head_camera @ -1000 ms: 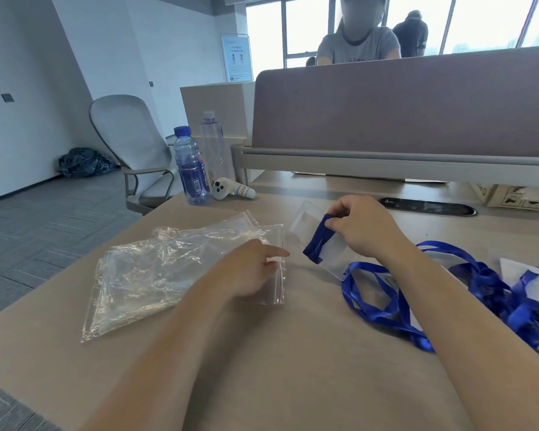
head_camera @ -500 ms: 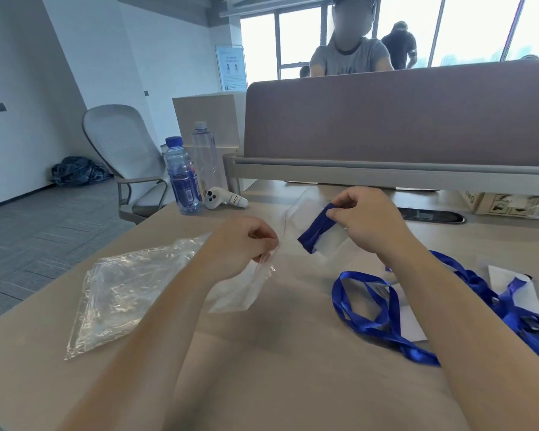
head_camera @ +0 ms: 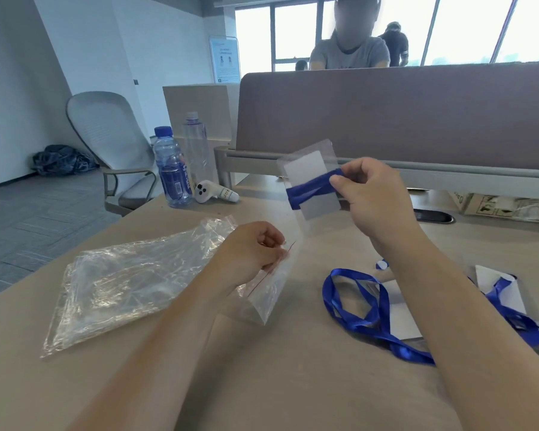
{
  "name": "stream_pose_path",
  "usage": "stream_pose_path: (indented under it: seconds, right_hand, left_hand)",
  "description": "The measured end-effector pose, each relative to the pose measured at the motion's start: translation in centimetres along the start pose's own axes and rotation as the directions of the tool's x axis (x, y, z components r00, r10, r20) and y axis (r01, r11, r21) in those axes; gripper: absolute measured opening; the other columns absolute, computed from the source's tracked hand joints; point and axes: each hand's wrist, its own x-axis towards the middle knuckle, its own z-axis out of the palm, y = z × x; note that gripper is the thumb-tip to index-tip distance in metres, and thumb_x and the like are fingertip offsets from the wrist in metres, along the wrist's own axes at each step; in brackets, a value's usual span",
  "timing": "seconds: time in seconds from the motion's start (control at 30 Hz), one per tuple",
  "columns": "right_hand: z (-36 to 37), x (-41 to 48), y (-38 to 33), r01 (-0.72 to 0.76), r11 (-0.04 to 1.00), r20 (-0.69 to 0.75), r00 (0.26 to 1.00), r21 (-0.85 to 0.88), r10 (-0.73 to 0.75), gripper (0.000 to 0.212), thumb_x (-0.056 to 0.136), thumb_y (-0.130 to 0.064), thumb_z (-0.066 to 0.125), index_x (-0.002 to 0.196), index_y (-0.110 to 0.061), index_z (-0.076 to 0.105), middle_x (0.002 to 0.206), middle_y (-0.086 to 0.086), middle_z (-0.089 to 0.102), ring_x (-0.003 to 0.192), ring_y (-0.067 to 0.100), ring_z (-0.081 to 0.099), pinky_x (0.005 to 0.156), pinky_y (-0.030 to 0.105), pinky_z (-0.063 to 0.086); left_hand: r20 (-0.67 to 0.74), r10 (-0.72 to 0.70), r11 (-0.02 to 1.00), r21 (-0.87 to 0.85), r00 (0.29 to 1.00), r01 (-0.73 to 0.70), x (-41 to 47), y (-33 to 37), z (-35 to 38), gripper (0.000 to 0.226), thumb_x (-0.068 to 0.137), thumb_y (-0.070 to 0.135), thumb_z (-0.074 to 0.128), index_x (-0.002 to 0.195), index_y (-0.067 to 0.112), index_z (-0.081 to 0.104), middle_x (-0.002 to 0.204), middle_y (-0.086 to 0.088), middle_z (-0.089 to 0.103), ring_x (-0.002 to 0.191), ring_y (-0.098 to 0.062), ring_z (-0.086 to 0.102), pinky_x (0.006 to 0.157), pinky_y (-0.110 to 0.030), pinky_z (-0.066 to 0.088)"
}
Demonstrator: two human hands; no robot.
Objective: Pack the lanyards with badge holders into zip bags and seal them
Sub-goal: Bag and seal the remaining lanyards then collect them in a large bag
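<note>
Raised, right hand [head_camera: 374, 199] pinches clear ribbon-wrapped badge holder [head_camera: 313, 188]; left hand [head_camera: 252, 250] grasps crinkly zip bag [head_camera: 269, 289].

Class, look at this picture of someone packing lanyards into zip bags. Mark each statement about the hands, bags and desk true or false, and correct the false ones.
1. The right hand holds a badge holder with blue lanyard wrapped around it. True.
2. The left hand rests flat on the desk. False: it pinches a zip bag by its top.
3. The badge holder is already inside the bag. False: it is raised above it, outside.
4. More blue lanyards lie on the desk. True.
5. Two bottles stand at the far left of the desk. True.
</note>
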Motion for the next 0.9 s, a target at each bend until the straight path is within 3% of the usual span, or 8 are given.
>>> stream_pose_path:
  seconds: [0.17,0.47,0.57,0.7,0.9]
  right_hand:
    - [0.8,-0.5,0.0,0.0,0.999,0.042,0.999,0.037,-0.002,0.012,0.097,-0.019,0.06,0.107,-0.026,0.057,0.102,-0.002,0.067,0.096,0.02,0.066,0.084,0.041,0.06]
    - [1.3,-1.1,0.3,0.051,0.999,0.116,0.992,0.009,-0.052,0.016,0.098,-0.019,0.057,0.094,-0.034,0.054,0.094,-0.009,0.065,0.091,0.017,0.065,0.083,0.036,0.059]
    - [1.0,-1.1,0.4,0.083,0.996,0.15,0.986,-0.044,-0.075,0.011,0.098,-0.018,0.056,0.098,-0.029,0.056,0.092,-0.012,0.064,0.09,0.016,0.064,0.079,0.032,0.059]
    - [0.8,-0.9,0.4,0.068,0.995,0.164,0.985,-0.077,-0.055,0.01,0.098,-0.017,0.057,0.104,-0.024,0.057,0.094,-0.01,0.065,0.089,0.014,0.064,0.072,0.023,0.056]
    - [1.3,-1.0,0.6,0.015,0.99,0.145,0.989,-0.14,0.005,0.007,0.095,-0.021,0.061,0.101,-0.024,0.06,0.098,-0.001,0.068,0.091,0.019,0.065,0.078,0.036,0.059]
  left_hand:
    - [-0.014,-0.014,0.998,0.061,1.0,0.014,-0.3,-0.3,0.5,0.007,0.081,0.002,0.074,0.086,0.004,0.069,0.062,-0.001,0.065,0.05,-0.012,0.054,0.054,-0.021,0.046]
    - [0.012,-0.041,0.993,0.111,0.999,0.04,-0.4,0.0,0.2,0.011,0.082,0.016,0.078,0.075,0.011,0.071,0.059,0.0,0.066,0.052,-0.012,0.058,0.058,-0.026,0.051]
    - [0.003,-0.066,0.998,0.019,0.998,0.066,-0.5,0.0,0.1,0.012,0.084,0.009,0.076,0.075,0.006,0.068,0.061,-0.006,0.066,0.051,-0.013,0.06,0.053,-0.021,0.05]
    - [-0.036,-0.085,0.989,-0.121,0.996,0.08,-0.3,-0.2,-0.1,0.013,0.086,0.001,0.071,0.076,0.002,0.063,0.065,-0.012,0.065,0.057,-0.02,0.062,0.056,-0.029,0.055]
    - [-0.217,-0.098,0.975,-0.214,0.971,0.051,0.0,0.1,-0.5,0.01,0.091,0.0,0.065,0.083,0.0,0.059,0.069,-0.014,0.069,0.061,-0.025,0.067,0.066,-0.039,0.062]
